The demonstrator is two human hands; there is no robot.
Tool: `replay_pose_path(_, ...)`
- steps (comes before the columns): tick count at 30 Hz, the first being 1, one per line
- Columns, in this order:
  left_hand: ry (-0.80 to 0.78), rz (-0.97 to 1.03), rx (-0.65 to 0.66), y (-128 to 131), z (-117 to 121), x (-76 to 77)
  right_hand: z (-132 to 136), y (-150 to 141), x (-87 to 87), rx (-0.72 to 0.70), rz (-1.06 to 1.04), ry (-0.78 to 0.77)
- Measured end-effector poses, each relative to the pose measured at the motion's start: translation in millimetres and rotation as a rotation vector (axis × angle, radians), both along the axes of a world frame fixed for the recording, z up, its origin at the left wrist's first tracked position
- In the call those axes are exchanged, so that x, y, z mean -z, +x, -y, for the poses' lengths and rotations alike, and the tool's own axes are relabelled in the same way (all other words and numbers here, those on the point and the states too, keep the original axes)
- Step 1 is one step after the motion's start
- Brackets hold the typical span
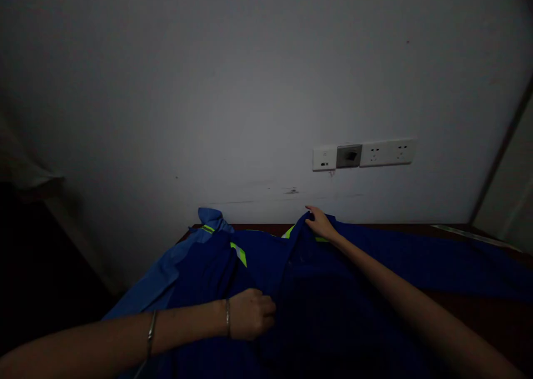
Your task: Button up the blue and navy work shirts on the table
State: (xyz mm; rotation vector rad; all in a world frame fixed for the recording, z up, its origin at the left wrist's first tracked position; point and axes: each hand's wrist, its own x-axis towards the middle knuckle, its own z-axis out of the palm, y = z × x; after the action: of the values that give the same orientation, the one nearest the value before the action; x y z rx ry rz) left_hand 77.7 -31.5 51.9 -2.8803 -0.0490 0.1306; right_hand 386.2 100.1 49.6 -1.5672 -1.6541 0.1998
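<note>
A dark blue work jacket (262, 257) with yellow-green reflective strips is spread over a dark red-brown surface. Light blue fabric (154, 282) shows along its left side, and one dark blue sleeve (416, 257) stretches out to the right. My left hand (252, 314), with bracelets on the wrist and forearm, is closed on the jacket's front, low in the middle. Farther up, my right hand (320, 224) grips the jacket's upper edge near the wall, the thumb and a finger showing around a fold. The dim light hides detail in the cloth's lower part.
Behind the jacket rises a pale wall (250, 101) with a row of sockets and a switch panel (366, 154). The dark red-brown surface (478, 318) shows at the right. A dark area lies at the far left, below some pale cloth (25, 162).
</note>
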Motion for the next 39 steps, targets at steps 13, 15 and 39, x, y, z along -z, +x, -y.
replay_pose_path(13,-0.505,0.455,-0.812,35.5,-65.6,-27.7,6.6,9.7,-33.0,-0.167,0.290,-0.179)
replay_pose_path(15,-0.578,0.496,-0.897,46.2,-82.1,-31.3,12.8,12.6,-40.8,-0.164,0.275,-0.191)
replay_pose_path(39,-1.241,1.277,-1.006,87.4,-92.7,-192.1,75.1,-27.9,-160.8,-0.115,-0.247,-0.050)
